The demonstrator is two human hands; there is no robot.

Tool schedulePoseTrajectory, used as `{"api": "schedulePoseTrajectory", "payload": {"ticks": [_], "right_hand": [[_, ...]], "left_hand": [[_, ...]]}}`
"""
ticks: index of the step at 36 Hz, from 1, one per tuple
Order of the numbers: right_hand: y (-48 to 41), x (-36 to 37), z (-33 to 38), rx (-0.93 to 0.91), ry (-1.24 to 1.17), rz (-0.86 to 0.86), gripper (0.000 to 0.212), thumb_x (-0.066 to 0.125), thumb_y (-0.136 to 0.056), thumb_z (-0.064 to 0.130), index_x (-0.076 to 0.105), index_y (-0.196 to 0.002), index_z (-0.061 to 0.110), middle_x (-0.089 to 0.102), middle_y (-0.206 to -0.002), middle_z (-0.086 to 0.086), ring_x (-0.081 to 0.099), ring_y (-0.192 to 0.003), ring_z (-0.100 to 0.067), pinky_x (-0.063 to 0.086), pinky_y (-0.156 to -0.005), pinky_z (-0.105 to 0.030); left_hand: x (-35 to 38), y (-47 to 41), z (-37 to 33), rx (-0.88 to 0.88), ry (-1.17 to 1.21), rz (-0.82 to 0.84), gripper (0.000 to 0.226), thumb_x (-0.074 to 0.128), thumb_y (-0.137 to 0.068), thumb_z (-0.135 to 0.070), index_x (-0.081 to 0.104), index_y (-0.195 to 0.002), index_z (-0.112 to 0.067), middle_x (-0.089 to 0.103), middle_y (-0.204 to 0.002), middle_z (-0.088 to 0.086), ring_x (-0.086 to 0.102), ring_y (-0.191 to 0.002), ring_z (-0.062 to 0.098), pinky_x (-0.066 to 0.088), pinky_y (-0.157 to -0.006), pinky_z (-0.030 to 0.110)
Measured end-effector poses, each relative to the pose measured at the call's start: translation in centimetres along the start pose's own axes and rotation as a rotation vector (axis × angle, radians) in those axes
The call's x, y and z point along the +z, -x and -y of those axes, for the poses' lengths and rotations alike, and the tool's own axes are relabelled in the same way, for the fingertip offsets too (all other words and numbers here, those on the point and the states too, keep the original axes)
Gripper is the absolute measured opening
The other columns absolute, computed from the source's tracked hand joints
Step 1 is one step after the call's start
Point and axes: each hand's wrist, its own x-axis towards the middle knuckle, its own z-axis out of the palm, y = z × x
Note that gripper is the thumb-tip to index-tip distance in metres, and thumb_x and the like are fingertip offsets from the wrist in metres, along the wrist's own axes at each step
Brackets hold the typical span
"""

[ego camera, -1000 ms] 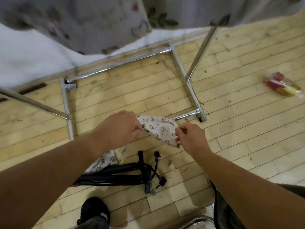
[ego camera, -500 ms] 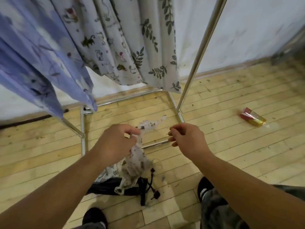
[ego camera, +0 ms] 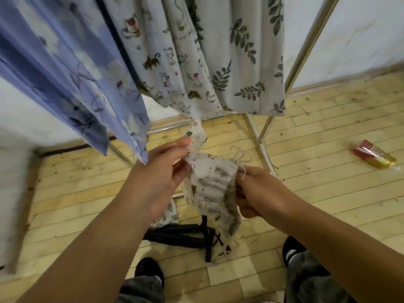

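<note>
Most of the view is taken up by the chrome clothes rack (ego camera: 306,47), stood on a wooden plank floor (ego camera: 328,127). At the rack's left end a big blue floral sheet (ego camera: 65,68) is hung. A leaf-print cloth (ego camera: 247,62) is hung beside the rack's right upright, and an animal-print cloth (ego camera: 166,68) at the middle.

In front of the rack's base a small gathered print garment (ego camera: 212,184) is held up off the floor, stretched between both hands. Its top left edge is pinched by the left hand (ego camera: 161,176) between thumb and fingers. The right edge is gripped by the right hand (ego camera: 255,193), fingers curled round the fabric.

Under the garment, just in front of the rack's front bar, a black folded thing with straps (ego camera: 179,235) is laid on the floor. Exactly what it is can't be told. Well off to the right of the rack, a red and yellow snack packet (ego camera: 373,157) is left lying. A thin white drawstring (ego camera: 239,154) is looped at the garment's top, between the right hand and the rack's base.
</note>
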Motion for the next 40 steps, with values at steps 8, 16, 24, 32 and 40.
{"api": "schedulePoseTrajectory", "payload": {"ticks": [8,16,24,32,40], "right_hand": [[-1.3,0.3,0.8,-0.008,-0.107,0.164,0.044,0.048,-0.103,0.025,0.048,-0.059,0.023,0.027,-0.065,0.0,0.023,-0.054,-0.016,0.024,-0.053,-0.033],[-1.2,0.2,1.0,-0.164,0.088,0.035,0.03,0.056,-0.102,0.041,0.077,-0.092,0.022,0.054,-0.051,0.013,0.043,-0.047,-0.008,0.04,-0.049,-0.024],[-1.8,-0.3,0.5,-0.207,0.127,-0.082,0.053,0.057,-0.092,0.056,0.075,-0.084,0.007,0.05,-0.058,-0.001,0.044,-0.056,-0.019,0.042,-0.059,-0.036],[-1.9,-0.6,0.2,-0.215,0.097,-0.119,0.046,0.058,-0.096,0.044,0.075,-0.078,0.006,0.044,-0.044,0.01,0.042,-0.04,-0.001,0.039,-0.046,-0.012],[-2.3,-1.2,-0.6,-0.283,0.382,-0.256,0.052,0.056,-0.101,0.046,0.068,-0.079,0.001,0.039,-0.051,0.001,0.032,-0.042,-0.007,0.031,-0.042,-0.017]], "left_hand": [[0.2,-3.0,-0.5,-0.049,0.137,-0.099,0.015,0.061,-0.1,-0.004,0.073,-0.109,-0.004,0.072,-0.118,0.008,0.067,-0.094,0.012,0.056,-0.059,0.015],[-0.5,-3.7,0.1,0.045,-0.233,0.02,0.042,0.072,-0.096,-0.02,0.06,-0.136,-0.024,0.078,-0.107,0.0,0.077,-0.092,0.014,0.062,-0.084,0.03],[0.2,-1.4,1.9,0.283,-1.0,0.307,0.055,0.06,-0.085,-0.069,0.042,-0.134,-0.052,0.059,-0.112,-0.025,0.061,-0.096,-0.013,0.054,-0.074,0.018],[-0.2,-1.7,2.2,0.315,-1.144,0.373,0.027,0.062,-0.087,-0.067,0.063,-0.103,-0.044,0.068,-0.096,-0.025,0.063,-0.088,-0.009,0.049,-0.067,0.01],[-0.8,-3.0,2.3,0.33,-1.202,0.263,0.008,0.06,-0.1,-0.035,0.062,-0.106,-0.039,0.069,-0.087,-0.015,0.06,-0.062,-0.005,0.039,-0.048,0.009]]}}
